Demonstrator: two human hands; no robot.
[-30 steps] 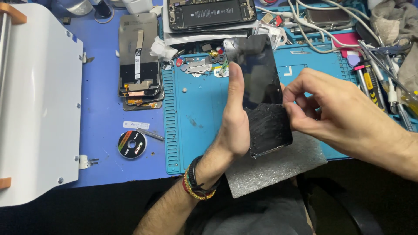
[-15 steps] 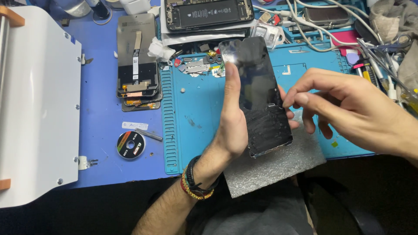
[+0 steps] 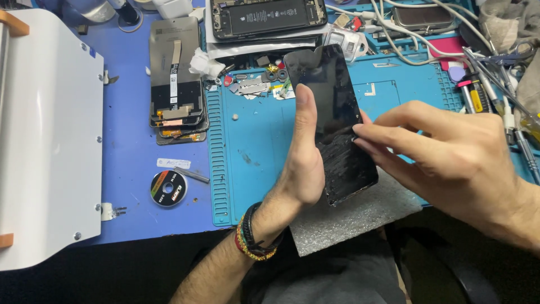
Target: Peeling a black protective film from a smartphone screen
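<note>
The left hand is holding a black phone screen up over the blue mat, w/ the thumb lying along the screen's left edge and the other fingers hidden behind it. The screen is tilting a bit, top end leaning to the left, and its lower part is looking cracked and rough. The right hand is coming in from the right w/ fingers stretched out flat and close together; the fingertips are touching the screen's right edge, about halfway down, not gripping anything. Bead bracelets are sitting on the left wrist. Under the screen's bottom end a grey foam sheet is lying at the front edge of the tabletop. On the mat, near the screen's top end, small metal bits and screws are lying in a bunch. Further back an open phone is lying face down w/ its battery showing. To the left, on the blue tabletop, a stack of phone parts is resting, and nearer the front a small round roll of tape is lying flat. A big white machine is filling the far left side. Cables and tools are lying in a pile at the right.
</note>
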